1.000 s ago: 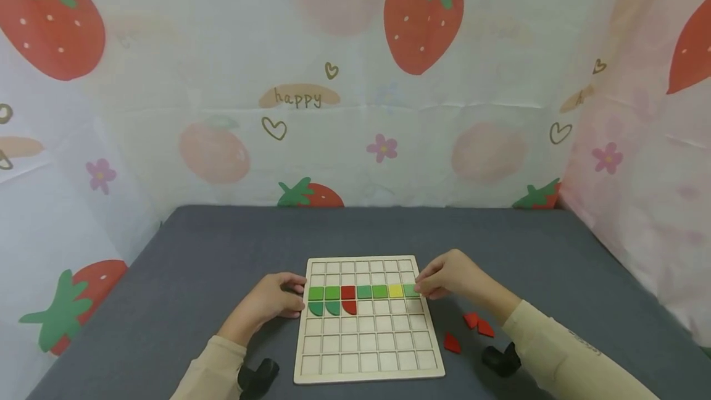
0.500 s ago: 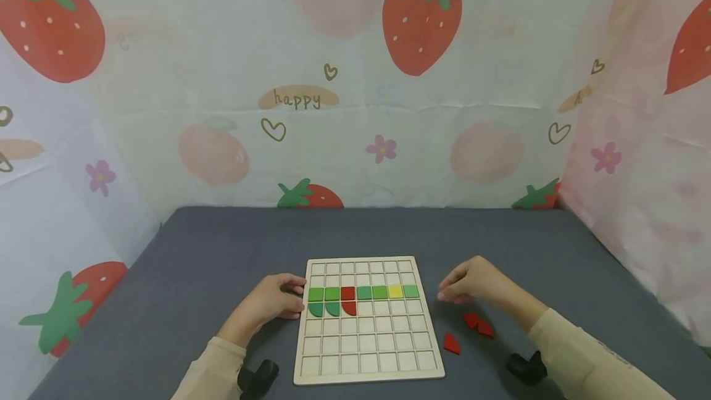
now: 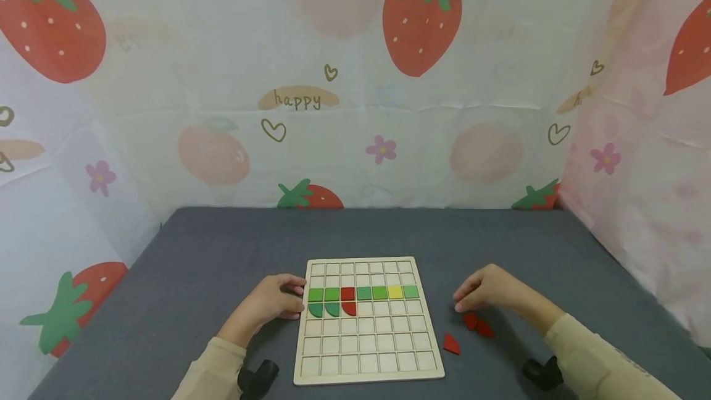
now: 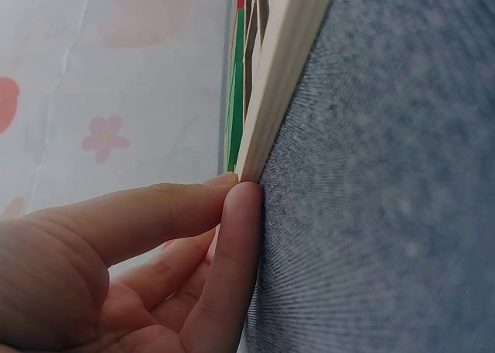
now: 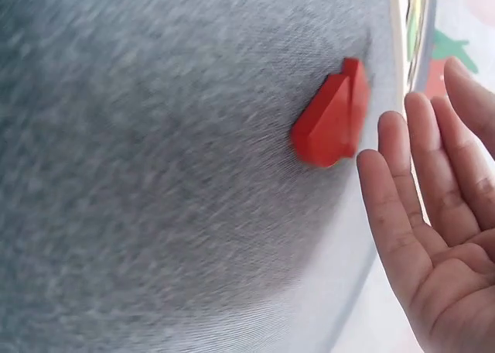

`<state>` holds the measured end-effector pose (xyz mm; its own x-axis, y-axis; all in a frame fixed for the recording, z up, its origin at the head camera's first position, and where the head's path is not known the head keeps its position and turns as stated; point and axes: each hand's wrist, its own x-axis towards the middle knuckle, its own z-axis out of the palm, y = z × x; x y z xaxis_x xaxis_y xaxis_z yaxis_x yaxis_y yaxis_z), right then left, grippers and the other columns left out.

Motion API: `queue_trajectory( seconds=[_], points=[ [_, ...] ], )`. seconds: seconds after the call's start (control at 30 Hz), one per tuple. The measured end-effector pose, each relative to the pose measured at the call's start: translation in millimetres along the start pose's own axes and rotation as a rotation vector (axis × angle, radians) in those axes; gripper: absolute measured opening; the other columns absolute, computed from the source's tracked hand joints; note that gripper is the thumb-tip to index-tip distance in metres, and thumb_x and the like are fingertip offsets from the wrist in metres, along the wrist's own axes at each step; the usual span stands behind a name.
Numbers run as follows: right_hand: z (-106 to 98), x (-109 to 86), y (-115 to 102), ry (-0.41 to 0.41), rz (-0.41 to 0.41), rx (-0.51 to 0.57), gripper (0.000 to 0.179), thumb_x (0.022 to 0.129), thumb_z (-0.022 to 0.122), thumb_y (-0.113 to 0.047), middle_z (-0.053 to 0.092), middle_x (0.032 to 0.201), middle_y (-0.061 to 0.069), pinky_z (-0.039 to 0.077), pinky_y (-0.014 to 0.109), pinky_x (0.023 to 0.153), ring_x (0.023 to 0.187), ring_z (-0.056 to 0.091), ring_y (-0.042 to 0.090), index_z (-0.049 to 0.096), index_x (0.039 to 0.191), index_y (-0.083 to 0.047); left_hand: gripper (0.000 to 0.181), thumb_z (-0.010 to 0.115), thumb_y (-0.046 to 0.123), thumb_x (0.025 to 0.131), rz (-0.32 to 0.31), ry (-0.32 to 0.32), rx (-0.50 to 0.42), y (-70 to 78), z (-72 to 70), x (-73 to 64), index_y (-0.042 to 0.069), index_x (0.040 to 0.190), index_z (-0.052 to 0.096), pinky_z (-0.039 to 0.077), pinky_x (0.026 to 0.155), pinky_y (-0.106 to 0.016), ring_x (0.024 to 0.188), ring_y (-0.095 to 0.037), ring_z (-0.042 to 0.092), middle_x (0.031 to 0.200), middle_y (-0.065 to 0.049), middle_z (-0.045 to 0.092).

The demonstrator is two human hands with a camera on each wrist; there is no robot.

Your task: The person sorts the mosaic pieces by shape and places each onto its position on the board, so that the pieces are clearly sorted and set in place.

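Note:
A light wooden grid board (image 3: 369,366) lies flat on the dark cloth. Green, red and yellow square tiles (image 3: 363,292) fill one row of it; under them sit two green quarter-round tiles (image 3: 332,309) and a red one (image 3: 349,308). My left hand (image 3: 273,298) rests at the board's left edge, fingertips touching the side, as the left wrist view also shows. To the right of the board, my right hand (image 3: 484,289) hovers just behind a pair of loose red pieces (image 3: 478,324). Its fingers (image 5: 441,175) are extended and hold nothing in the right wrist view.
A third loose red piece (image 3: 452,344) lies close to the board's right edge. Black wrist mounts (image 3: 543,374) hang at both wrists. A strawberry-printed curtain (image 3: 416,141) stands behind and at both sides of the dark table (image 3: 233,239).
My right hand has left the green tile at the right end of the row and moved right and nearer, towards the loose red pieces. The left hand stays in place.

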<state>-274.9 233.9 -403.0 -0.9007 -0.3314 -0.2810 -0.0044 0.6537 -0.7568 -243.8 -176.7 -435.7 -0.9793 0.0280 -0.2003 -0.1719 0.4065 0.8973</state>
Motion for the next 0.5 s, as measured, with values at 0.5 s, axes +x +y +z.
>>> queue_trajectory(
  seconds=[0.5],
  points=[
    [-7.3,-2.5,14.6,-0.107,-0.049,-0.026,0.024,0.073,0.085,-0.007,0.076,0.081,0.005,0.058,0.026,0.070,0.073,0.068,0.009,0.077,0.094,0.003,0.049,0.070,-0.009,0.080,0.005,-0.008,0.004,0.5,-0.8,-0.8,-0.006,0.128,0.060,0.061,0.069,-0.034,0.076,-0.016,0.063,0.106,-0.015,0.059]
  ],
)
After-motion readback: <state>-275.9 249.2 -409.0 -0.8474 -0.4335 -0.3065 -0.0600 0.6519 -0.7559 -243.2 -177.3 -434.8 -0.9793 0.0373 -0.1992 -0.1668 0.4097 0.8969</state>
